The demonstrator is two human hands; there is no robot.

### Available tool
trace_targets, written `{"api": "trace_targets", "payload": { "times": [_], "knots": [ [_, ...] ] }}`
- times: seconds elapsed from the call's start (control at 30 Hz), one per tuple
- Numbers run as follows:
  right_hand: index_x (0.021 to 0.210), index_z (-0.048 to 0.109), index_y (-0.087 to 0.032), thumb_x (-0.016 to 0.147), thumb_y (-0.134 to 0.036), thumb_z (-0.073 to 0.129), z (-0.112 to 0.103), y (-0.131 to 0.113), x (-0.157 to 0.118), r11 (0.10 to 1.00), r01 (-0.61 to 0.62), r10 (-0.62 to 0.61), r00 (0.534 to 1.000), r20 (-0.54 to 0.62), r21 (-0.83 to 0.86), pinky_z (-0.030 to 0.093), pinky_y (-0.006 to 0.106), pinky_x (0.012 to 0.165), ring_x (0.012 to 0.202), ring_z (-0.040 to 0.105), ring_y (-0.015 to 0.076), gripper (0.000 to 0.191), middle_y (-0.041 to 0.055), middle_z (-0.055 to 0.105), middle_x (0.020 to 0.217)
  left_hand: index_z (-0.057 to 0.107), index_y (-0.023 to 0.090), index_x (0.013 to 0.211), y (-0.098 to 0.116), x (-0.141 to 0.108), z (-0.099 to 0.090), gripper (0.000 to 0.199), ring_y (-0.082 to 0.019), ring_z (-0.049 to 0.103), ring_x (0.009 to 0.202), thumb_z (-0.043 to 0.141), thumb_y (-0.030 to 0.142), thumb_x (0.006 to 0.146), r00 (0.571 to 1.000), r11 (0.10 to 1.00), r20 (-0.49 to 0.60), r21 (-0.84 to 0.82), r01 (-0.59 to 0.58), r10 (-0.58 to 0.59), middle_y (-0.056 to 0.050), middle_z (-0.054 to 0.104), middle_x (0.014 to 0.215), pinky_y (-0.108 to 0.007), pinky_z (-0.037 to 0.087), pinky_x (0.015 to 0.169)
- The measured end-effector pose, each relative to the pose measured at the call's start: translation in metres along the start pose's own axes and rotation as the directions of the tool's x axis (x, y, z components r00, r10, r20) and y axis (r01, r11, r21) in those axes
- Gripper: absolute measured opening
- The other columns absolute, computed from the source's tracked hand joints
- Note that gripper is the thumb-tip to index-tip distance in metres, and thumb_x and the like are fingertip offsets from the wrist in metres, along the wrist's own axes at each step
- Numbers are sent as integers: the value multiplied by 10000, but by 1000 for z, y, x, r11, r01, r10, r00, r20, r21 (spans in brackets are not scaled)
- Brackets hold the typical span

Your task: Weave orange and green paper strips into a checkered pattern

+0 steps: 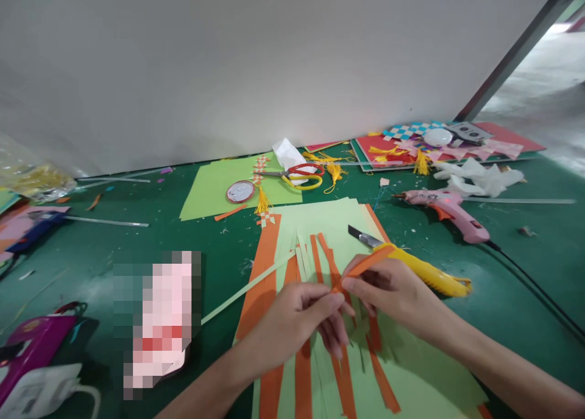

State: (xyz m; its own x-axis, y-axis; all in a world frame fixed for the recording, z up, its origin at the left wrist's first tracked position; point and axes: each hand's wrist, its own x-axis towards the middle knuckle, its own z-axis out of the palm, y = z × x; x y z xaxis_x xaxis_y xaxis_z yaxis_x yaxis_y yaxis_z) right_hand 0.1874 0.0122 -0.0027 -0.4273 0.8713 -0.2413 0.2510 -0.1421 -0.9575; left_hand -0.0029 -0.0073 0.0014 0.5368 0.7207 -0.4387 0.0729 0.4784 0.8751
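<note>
Two hands meet over the slit light-green sheet (pixel 411 382) on the green table (pixel 205 248): the left hand (pixel 297 321) pinches an orange strip (pixel 361 267) between thumb and fingertips, and the right hand (pixel 393 291) closes on that strip too, with a yellow utility knife (pixel 425 273) lying under its fingers. The bared blade points away near the woven strips, so a slip could nick paper, and a hard tug might tear the strip. How firmly the right hand grips the knife is hidden, and a blurred patch (pixel 158 321) at left is unreadable.
</note>
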Motion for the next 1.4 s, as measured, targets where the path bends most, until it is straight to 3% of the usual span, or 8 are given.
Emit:
{"api": "trace_targets", "payload": {
  "times": [0.13, 0.27, 0.4, 1.17, 1.4],
  "knots": [
    [793, 642, -168, 813, -381, 675, 2, -3, -1, 991, -27, 22, 999, 43, 128, 423, 220, 517, 557, 519, 94, 217, -12, 594, 667, 632, 144, 781, 0, -2, 5, 371, -111, 621, 566, 480, 439, 945, 995, 978, -71, 201, -60, 76, -25, 659, 661, -211, 483, 575],
    [723, 625, -163, 789, -368, 705, 1, -3, -1, 976, -57, 55, 998, 18, 209, 413, 210, 498, 512, 502, 78, 230, -33, 564, 593, 641, 159, 746, 1, -2, 6, 312, -114, 632, 597, 511, 372, 933, 973, 909, -135, 399, -121, 189, -17, 666, 676, -202, 476, 592],
    [715, 629, -162, 792, -344, 709, 0, -1, 0, 974, -28, 31, 999, -10, 226, 403, 203, 487, 504, 505, 74, 214, -35, 568, 579, 669, 175, 764, 0, -3, 6, 308, -120, 640, 600, 512, 380, 933, 945, 856, -159, 484, -179, 287, -13, 683, 680, -205, 480, 612],
    [704, 638, -168, 776, -371, 717, 1, -3, -1, 980, -29, 31, 1000, -6, 197, 408, 214, 471, 478, 493, 82, 230, -41, 538, 541, 648, 180, 715, -2, -4, 6, 346, -122, 625, 594, 502, 393, 945, 925, 776, -155, 601, -191, 348, -15, 688, 666, -211, 468, 591],
    [712, 648, -170, 789, -326, 729, -5, 0, -1, 975, -46, 46, 999, 7, 219, 393, 196, 497, 486, 499, 70, 192, -51, 551, 517, 608, 167, 684, 3, -5, 6, 316, -111, 647, 583, 541, 361, 925, 949, 887, -179, 434, -159, 258, -10, 676, 655, -189, 473, 559]
  ]
}}
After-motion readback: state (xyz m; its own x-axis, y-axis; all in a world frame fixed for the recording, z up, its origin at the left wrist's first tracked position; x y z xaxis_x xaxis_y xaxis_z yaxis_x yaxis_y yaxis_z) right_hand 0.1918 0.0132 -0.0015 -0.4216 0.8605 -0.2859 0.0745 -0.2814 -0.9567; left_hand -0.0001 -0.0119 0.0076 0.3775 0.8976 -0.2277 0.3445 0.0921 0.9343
